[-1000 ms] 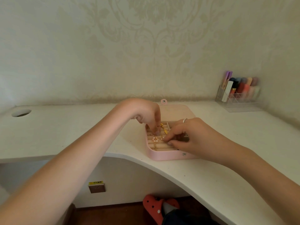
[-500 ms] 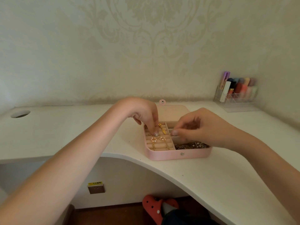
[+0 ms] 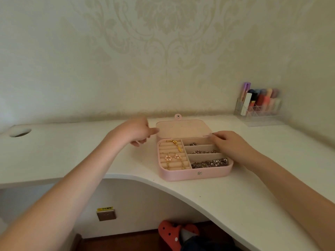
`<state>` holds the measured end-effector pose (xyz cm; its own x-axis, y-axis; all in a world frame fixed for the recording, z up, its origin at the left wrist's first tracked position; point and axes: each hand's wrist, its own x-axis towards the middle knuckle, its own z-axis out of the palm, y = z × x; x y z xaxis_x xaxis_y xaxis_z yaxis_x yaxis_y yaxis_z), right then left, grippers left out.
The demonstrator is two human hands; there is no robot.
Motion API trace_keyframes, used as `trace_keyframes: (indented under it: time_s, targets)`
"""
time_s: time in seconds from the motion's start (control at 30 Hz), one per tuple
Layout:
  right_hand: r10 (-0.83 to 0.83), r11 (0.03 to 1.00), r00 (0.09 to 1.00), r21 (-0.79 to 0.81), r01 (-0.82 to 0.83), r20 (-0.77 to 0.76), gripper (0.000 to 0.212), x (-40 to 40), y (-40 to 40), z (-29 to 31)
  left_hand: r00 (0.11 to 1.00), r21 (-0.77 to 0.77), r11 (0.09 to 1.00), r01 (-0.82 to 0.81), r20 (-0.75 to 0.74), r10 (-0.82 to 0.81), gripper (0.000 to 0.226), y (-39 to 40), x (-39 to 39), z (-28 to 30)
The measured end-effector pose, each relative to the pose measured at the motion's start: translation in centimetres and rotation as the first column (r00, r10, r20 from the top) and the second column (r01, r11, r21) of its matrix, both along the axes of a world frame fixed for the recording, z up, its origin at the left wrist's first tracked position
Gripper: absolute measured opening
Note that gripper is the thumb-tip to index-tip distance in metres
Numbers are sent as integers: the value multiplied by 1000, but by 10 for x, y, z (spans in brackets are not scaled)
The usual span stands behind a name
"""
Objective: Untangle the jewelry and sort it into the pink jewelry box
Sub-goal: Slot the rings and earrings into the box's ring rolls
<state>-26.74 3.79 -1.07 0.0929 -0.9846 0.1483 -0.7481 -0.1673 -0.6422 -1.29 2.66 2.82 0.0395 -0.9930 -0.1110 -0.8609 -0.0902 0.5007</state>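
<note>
On desk: 1 pink jewelry box [image 3: 181, 175] | 2 hands at lid [image 3: 183, 129]

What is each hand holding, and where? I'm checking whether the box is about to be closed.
Neither clearly grips anything. The left hand and right hand reach the lid at its two side edges, fingers just touching it.

You have bare white counter [image 3: 72, 153] left of the open pink jewelry box [image 3: 181, 175]. Its raised lid [image 3: 183, 128] blocks the back; the clear plastic organizer [image 3: 261, 115] stands far right.
</note>
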Motion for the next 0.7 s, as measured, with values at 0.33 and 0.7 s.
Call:
trace_keyframes:
  time_s: [0.33,0.7]
  targets:
    - [-19,984,927,172,-49,374,26,-4,1,3,996,-12,996,86,27,-85,54,0,-15,-18]
    - [-154,955,605,275,-111,781,34,-17,-8,7,838,-187,976,-109,-545,-10,37,-4,-38,-41]
